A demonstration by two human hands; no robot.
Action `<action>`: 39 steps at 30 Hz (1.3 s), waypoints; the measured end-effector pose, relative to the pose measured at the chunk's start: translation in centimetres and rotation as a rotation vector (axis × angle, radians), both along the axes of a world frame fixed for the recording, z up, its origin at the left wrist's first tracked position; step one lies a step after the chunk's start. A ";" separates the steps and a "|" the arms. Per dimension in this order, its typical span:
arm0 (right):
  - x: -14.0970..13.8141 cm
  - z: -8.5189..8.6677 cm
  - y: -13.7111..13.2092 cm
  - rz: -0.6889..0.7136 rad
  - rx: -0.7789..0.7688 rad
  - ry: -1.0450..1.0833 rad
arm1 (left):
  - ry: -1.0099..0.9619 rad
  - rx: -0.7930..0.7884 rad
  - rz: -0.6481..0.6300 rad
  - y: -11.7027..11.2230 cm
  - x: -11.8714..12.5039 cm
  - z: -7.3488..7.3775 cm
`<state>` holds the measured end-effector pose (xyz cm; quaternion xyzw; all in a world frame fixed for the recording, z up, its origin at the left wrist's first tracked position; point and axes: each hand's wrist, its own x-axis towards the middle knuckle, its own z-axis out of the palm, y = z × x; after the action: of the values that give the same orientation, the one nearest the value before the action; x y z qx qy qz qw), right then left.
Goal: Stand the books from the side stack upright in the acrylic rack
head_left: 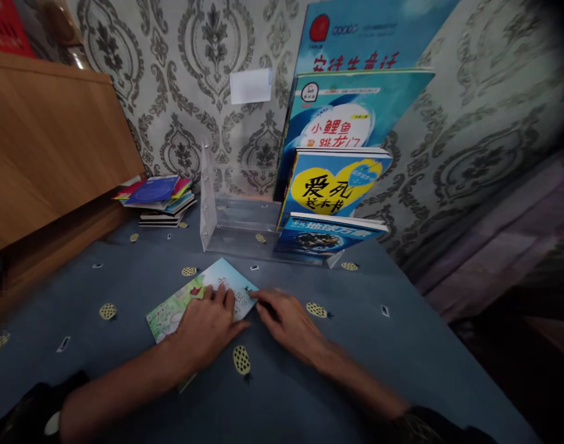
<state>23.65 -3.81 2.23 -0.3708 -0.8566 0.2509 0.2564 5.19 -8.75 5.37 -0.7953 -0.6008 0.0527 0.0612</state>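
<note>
A thin children's book [224, 271] with a pale blue and green flowery cover lies tilted on the blue tablecloth. My left hand [205, 327] rests flat on its cover, fingers stretched and thumb apart, hiding the lower middle part. At the book's right corner is my right hand [286, 320]; its index fingertip touches the corner, the thumb stands apart, and the other fingers are partly hidden. Behind the book stands a clear acrylic stepped rack [208, 203], its right side holding several upright books, including a yellow-and-blue book [335, 185] and a blue earth-picture book [319, 239].
A pile of books and booklets [157, 191] sits at the back left, beside a wooden cabinet [55, 148]. Patterned wallpaper [217, 49] with a small white plate [251, 86] rises behind the rack. The tablecloth [379, 370] has pineapple prints; a pale curtain [495, 228] hangs at right.
</note>
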 end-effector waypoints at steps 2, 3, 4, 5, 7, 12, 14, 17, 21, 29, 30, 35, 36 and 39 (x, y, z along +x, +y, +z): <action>-0.8 0.0 1.1 0.001 0.027 -0.020 | -0.003 -0.012 0.017 -0.1 -0.7 0.4; -1.3 0.0 1.7 0.003 0.039 -0.029 | -0.004 -0.016 0.024 -0.1 -1.0 0.5; -1.7 0.0 2.3 0.003 0.045 -0.037 | -0.005 -0.018 0.030 -0.1 -1.3 0.5; -2.1 0.0 2.9 0.001 0.045 -0.045 | -0.006 -0.016 0.033 -0.1 -1.6 0.5; -2.9 0.1 3.8 -0.007 0.023 -0.054 | -0.011 -0.003 0.032 0.0 -2.1 0.3; -3.3 0.2 4.9 -0.014 -0.019 -0.046 | -0.072 0.017 -0.012 0.8 -3.3 -0.4; -3.2 0.0 5.1 -0.019 -0.008 -0.034 | -0.104 0.020 -0.020 1.3 -3.6 -0.6; -3.1 -0.3 5.3 -0.044 0.001 -0.032 | -0.137 0.011 -0.026 2.2 -3.8 -0.6; -3.4 -0.7 5.5 -0.063 0.007 -0.043 | -0.187 0.007 -0.048 3.4 -3.8 -0.5; -3.5 -2.0 3.2 -0.060 0.195 -0.040 | -0.291 -0.170 -0.119 4.0 -8.4 -0.3; -3.4 -2.0 2.9 -0.047 0.205 -0.043 | -0.296 -0.226 -0.138 3.4 -9.6 -0.3; -3.3 -1.5 2.2 -0.017 0.218 -0.051 | -0.291 -0.389 -0.212 -0.7 -15.2 -0.7; -3.3 -1.5 2.2 -0.017 0.213 -0.049 | -0.286 -0.389 -0.210 -1.5 -15.8 -0.9; -3.3 -1.5 2.4 -0.022 0.199 -0.034 | -0.284 -0.374 -0.185 -2.5 -16.5 -1.5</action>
<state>20.31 -1.39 0.75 -0.3569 -0.8774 0.1556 0.2802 -11.29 -11.20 3.83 -0.8438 -0.5079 0.0446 -0.1674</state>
